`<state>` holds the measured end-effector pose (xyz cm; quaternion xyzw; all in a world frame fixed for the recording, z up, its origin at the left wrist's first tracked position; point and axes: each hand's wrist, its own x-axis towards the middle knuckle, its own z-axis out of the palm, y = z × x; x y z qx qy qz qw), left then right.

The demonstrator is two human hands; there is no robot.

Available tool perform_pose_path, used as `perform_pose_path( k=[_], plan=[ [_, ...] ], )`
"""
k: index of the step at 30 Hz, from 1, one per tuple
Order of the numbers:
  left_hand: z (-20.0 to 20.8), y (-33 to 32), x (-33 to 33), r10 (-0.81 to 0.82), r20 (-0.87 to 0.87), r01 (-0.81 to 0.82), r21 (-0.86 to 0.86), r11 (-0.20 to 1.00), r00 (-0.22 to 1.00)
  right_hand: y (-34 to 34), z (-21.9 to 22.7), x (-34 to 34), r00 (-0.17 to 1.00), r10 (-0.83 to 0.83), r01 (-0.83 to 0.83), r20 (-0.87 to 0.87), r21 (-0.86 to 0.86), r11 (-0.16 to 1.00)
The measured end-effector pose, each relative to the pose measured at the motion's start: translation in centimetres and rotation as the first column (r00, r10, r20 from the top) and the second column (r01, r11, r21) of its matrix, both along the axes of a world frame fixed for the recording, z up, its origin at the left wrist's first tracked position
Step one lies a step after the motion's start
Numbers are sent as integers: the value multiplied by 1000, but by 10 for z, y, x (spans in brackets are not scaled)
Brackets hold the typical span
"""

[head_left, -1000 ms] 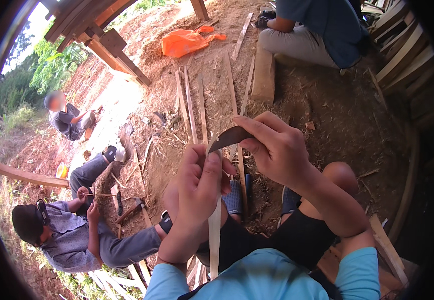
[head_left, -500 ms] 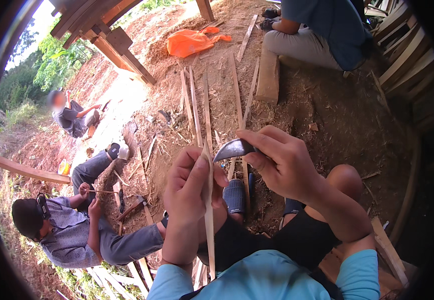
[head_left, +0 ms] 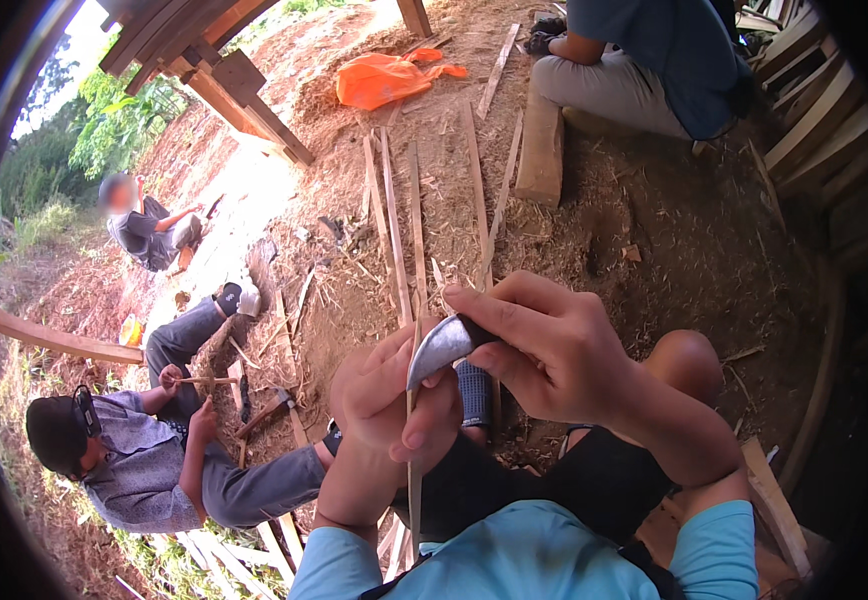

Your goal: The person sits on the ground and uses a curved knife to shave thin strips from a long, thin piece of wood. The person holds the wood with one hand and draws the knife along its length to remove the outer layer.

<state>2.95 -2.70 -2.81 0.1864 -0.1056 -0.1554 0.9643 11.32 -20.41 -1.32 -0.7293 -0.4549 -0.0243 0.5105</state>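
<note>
My left hand (head_left: pixel 384 395) is closed around a thin, pale wooden strip (head_left: pixel 415 505), which stands nearly upright in front of me and runs down toward my lap. In my right hand (head_left: pixel 564 355) is a knife (head_left: pixel 444 347) with a short curved blade. Its dark handle is mostly hidden between my thumb and fingers. The blade reaches left across the strip, and its tip lies at the strip's edge by my left fingers. Part of the strip inside my left hand is hidden.
Several long wooden strips (head_left: pixel 392 220) lie on the dirt ahead. At the left sits a person (head_left: pixel 144 460) holding a thin stick, near a hammer (head_left: pixel 279 405). Another person (head_left: pixel 644 70) sits far right by a wooden block (head_left: pixel 540 150). An orange bag (head_left: pixel 384 80) lies beyond.
The knife and my right hand have moved left and slightly down, bringing the blade over the strip. My left hand has turned, and its grip on the strip looks different.
</note>
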Motion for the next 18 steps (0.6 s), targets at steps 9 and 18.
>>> perform_pose_path(
  k=[9,18],
  plan=[
    [-8,-21,11,72,-45,-71,7,997,996,2,-10,18,963,-243,242,118,25,970],
    [3,-61,1,-124,47,87,474,876,991,-28,-28,100,736,-670,676,-93,132,725]
  ],
)
